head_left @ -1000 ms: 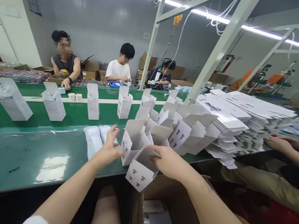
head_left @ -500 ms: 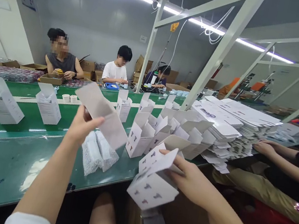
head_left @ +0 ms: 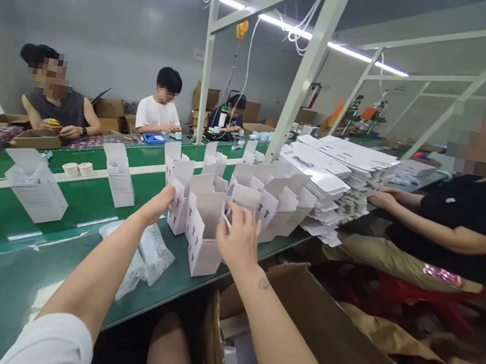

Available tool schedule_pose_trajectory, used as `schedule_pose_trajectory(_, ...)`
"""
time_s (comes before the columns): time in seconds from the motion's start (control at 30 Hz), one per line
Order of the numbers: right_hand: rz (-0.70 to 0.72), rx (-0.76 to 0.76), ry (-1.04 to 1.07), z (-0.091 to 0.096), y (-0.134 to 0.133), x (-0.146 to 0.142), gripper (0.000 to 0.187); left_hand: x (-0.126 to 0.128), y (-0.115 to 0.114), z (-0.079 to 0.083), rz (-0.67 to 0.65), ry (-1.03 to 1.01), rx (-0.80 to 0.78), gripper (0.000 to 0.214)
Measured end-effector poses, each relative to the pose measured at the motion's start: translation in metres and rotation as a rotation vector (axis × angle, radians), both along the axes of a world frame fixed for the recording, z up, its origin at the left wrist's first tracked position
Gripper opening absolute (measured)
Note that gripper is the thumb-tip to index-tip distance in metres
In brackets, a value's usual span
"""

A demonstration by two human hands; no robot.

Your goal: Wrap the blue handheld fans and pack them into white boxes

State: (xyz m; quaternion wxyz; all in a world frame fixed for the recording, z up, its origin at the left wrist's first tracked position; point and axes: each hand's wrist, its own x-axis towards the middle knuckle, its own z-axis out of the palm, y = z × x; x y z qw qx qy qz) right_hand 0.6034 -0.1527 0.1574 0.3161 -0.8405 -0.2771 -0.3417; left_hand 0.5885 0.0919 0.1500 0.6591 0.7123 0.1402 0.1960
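My left hand (head_left: 158, 206) reaches to the left side of an open white box (head_left: 178, 205) with small printed pictures, its fingers partly hidden behind the box's edge. My right hand (head_left: 240, 238) is at the right side of the front row, fingers curled at the rim of an open white box (head_left: 204, 257) standing upright with its flap raised. Several more open boxes (head_left: 286, 205) stand close behind and to the right. Below my left hand, bubble-wrapped packets (head_left: 155, 254) lie on the green worktop (head_left: 14, 305).
Filled white boxes (head_left: 38, 186) stand on the green belt (head_left: 83, 204) at left. A stack of flat cartons (head_left: 334, 167) is at right, beside a seated person (head_left: 468, 209). A cardboard carton (head_left: 296, 304) holding boxes sits below the table edge. Several co-workers sit opposite.
The printed box in my right hand has left it, and that hand has moved up to the standing boxes. My left hand has moved right to the group. The view has turned right.
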Motion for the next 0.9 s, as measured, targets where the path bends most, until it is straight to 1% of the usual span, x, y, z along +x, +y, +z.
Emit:
schedule_pose_trajectory(0.1, 0.098, 0.156, -0.296, -0.013, -0.004, 0.003, 0.030, -0.011, 0.006, 0.004, 0.199, 0.110, -0.063, 0.050)
schedule_pose_trajectory(0.17, 0.167, 0.221, -0.423, -0.021, -0.014, 0.006, 0.032, -0.025, 0.003, 0.006, 0.334, 0.080, -0.033, 0.046)
schedule_pose_trajectory(0.2, 0.180, 0.246, -0.440, -0.026, -0.022, 0.009, 0.037, -0.035, -0.003, 0.006, 0.401, 0.020, 0.013, 0.042)
schedule_pose_trajectory(0.23, 0.179, 0.263, -0.418, -0.032, -0.029, 0.012, 0.047, -0.047, -0.011, 0.005, 0.470, -0.077, 0.086, 0.037)
schedule_pose_trajectory(0.27, 0.168, 0.276, -0.361, -0.039, -0.037, 0.015, 0.061, -0.062, -0.022, 0.003, 0.530, -0.188, 0.194, 0.032)
schedule_pose_trajectory(0.3, 0.157, 0.288, -0.275, -0.046, -0.044, 0.017, 0.078, -0.078, -0.036, -0.001, 0.553, -0.293, 0.338, 0.027)
schedule_pose_trajectory(0.33, 0.156, 0.299, -0.167, -0.053, -0.050, 0.019, 0.093, -0.095, -0.050, -0.005, 0.543, -0.364, 0.521, 0.024)
schedule_pose_trajectory(0.37, 0.174, 0.304, -0.047, -0.060, -0.055, 0.021, 0.105, -0.111, -0.066, -0.010, 0.485, -0.409, 0.724, 0.021)
schedule_pose_trajectory(0.4, 0.215, 0.298, 0.075, -0.067, -0.058, 0.022, 0.111, -0.125, -0.081, -0.017, 0.345, -0.450, 0.881, 0.016)
schedule_pose_trajectory(0.47, 0.317, 0.283, 0.285, -0.080, -0.060, 0.025, 0.108, -0.141, -0.108, -0.030, -0.036, -0.446, 1.112, 0.010)
schedule_pose_trajectory(0.5, 0.360, 0.281, 0.360, -0.085, -0.059, 0.026, 0.104, -0.142, -0.118, -0.037, -0.219, -0.424, 1.201, 0.011)
schedule_pose_trajectory(0.53, 0.388, 0.290, 0.411, -0.090, -0.057, 0.028, 0.099, -0.138, -0.126, -0.042, -0.351, -0.389, 1.285, 0.015)
schedule_pose_trajectory(0.57, 0.401, 0.312, 0.442, -0.094, -0.054, 0.029, 0.095, -0.131, -0.131, -0.047, -0.421, -0.355, 1.368, 0.022)
schedule_pose_trajectory(0.6, 0.404, 0.343, 0.458, -0.098, -0.050, 0.030, 0.092, -0.123, -0.134, -0.050, -0.425, -0.322, 1.435, 0.030)
schedule_pose_trajectory(0.67, 0.414, 0.391, 0.481, -0.104, -0.044, 0.031, 0.090, -0.106, -0.135, -0.054, -0.312, -0.258, 1.500, 0.039)
schedule_pose_trajectory(0.73, 0.455, 0.396, 0.514, -0.107, -0.043, 0.031, 0.091, -0.096, -0.131, -0.056, -0.217, -0.211, 1.531, 0.037)
schedule_pose_trajectory(0.77, 0.486, 0.387, 0.530, -0.108, -0.045, 0.030, 0.090, -0.095, -0.129, -0.057, -0.199, -0.192, 1.543, 0.035)
schedule_pose_trajectory(0.83, 0.560, 0.373, 0.545, -0.110, -0.059, 0.028, 0.082, -0.099, -0.125, -0.059, -0.192, -0.158, 1.566, 0.030)
schedule_pose_trajectory(0.9, 0.614, 0.396, 0.534, -0.115, -0.085, 0.026, 0.068, -0.109, -0.124, -0.062, -0.185, -0.158, 1.601, 0.026)
